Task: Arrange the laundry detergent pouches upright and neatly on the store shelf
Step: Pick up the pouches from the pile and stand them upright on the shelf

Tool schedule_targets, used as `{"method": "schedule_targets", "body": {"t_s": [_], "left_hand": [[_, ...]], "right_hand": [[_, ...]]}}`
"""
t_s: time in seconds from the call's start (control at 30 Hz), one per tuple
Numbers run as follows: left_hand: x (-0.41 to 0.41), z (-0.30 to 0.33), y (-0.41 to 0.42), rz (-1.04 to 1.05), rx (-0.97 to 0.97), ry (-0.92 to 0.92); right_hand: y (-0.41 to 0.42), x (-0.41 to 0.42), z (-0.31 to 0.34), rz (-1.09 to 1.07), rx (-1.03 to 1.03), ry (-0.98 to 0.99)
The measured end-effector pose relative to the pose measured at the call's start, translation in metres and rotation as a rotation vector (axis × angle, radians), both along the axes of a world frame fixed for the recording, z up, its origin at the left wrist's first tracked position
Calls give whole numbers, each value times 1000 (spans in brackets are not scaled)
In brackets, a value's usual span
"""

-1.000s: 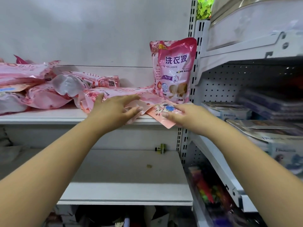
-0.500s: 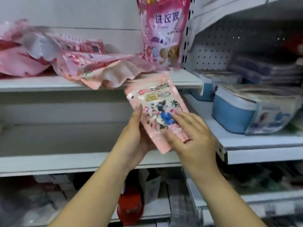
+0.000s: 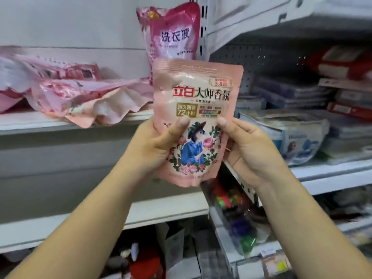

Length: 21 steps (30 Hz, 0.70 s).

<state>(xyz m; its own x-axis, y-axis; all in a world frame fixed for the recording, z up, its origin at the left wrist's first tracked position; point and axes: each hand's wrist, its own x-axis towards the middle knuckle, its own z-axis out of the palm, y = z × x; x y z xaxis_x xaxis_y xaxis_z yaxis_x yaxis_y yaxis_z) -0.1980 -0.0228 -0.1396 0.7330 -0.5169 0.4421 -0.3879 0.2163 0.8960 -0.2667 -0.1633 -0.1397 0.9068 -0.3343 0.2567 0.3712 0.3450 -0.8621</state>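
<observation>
A small peach-pink detergent pouch (image 3: 196,91) with a rose picture is held upright in front of the shelf, its printed face toward me. My left hand (image 3: 159,146) grips its left edge, thumb on the front. My right hand (image 3: 247,150) grips its right edge the same way. Behind it a taller pink pouch (image 3: 173,31) stands upright at the right end of the white shelf (image 3: 30,122). Several pink pouches (image 3: 80,97) lie flat in a heap on that shelf to the left.
A slotted upright post (image 3: 203,27) separates this bay from the right bay, which holds blue and white packaged goods (image 3: 298,137) and stacked flat packs. A lower white shelf (image 3: 161,210) sits beneath. Dark clutter and a red item fill the bottom.
The small pouch was pulled off the shelf edge, lifted in both hands and turned from tilted to upright, closer to me. The view has tilted slightly downward.
</observation>
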Motion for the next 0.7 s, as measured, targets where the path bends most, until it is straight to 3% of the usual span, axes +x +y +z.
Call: {"method": "schedule_targets", "body": {"t_s": [0.17, 0.3, 0.4, 0.6, 0.7], "left_hand": [[24, 64, 6, 241, 112, -352], [58, 94, 4, 366, 195, -347], [80, 109, 1, 453, 417, -370], [93, 109, 15, 593, 1014, -632], [97, 93, 23, 498, 1239, -568]], "right_hand": [[-1, 47, 60, -111, 45, -142], [-7, 91, 85, -101, 41, -168], [-13, 119, 89, -96, 61, -137], [-39, 158, 86, -209, -24, -16], [-51, 170, 82, -219, -44, 49]]}}
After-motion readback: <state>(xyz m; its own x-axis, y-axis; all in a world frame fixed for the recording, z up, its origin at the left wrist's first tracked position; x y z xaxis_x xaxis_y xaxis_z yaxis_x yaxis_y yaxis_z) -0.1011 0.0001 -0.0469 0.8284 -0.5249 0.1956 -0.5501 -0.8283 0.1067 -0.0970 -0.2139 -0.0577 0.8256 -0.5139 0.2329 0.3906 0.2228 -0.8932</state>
